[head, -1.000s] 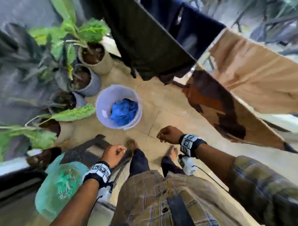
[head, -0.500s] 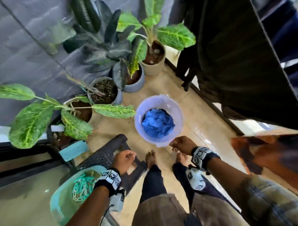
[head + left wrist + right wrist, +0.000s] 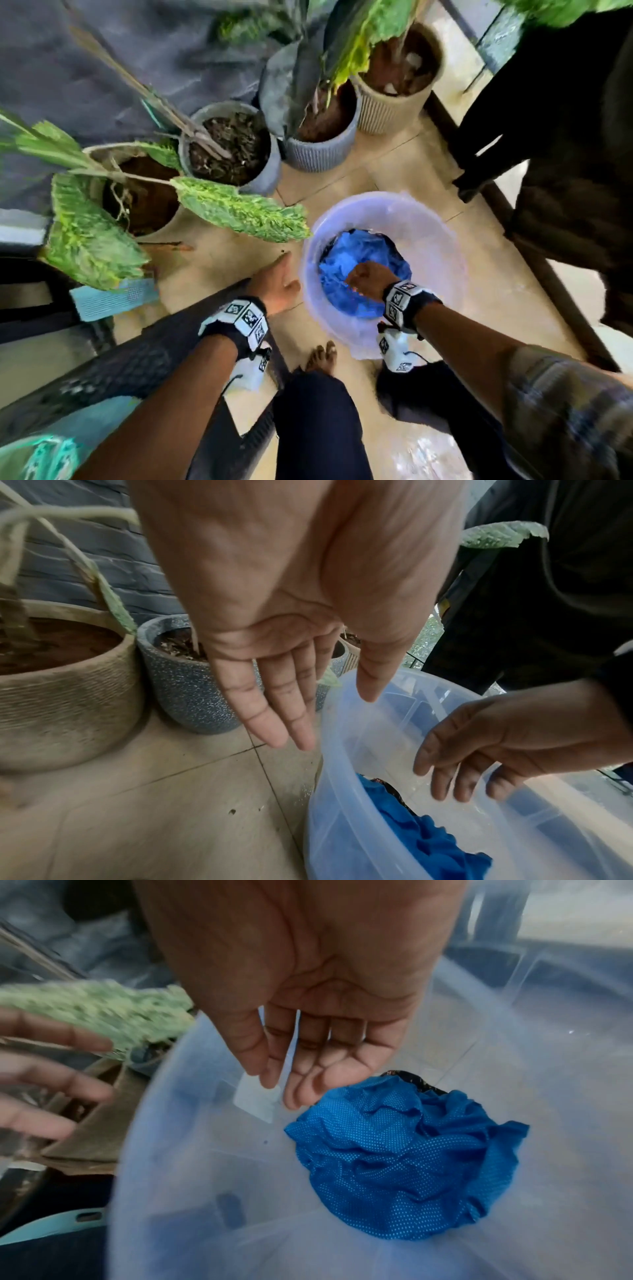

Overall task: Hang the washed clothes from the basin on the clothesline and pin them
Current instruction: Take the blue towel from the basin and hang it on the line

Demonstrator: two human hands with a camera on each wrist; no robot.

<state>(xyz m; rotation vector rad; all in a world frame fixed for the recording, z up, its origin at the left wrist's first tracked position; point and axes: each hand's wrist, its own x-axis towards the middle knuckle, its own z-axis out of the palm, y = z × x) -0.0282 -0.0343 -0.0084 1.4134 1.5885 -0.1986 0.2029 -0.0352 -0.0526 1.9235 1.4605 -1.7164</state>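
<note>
1. Where the tiled floor (image 3: 394, 161) meets a row of plant pots, a round basin (image 3: 442, 260) of translucent pale plastic is seen, smooth and thin-walled.
2. A crumpled blue cloth (image 3: 404, 1153), woven with fine white dots, is bunched at the bottom of the basin; a scrap of darker patterned fabric shows at its far edge.
3. The right hand (image 3: 308, 1031) is held inside the basin, just above the cloth, fingers relaxed and slightly spread, nothing gripped.
4. The left hand (image 3: 291, 647) is held flat and wide beside the basin rim, fingers straight, empty.
5. A ribbed beige pot (image 3: 65, 691) and a speckled grey pot (image 3: 185, 691) are set side by side.
6. Square black-and-white marker patterns are printed on both wristbands (image 3: 245, 317); no readable writing is visible.
</note>
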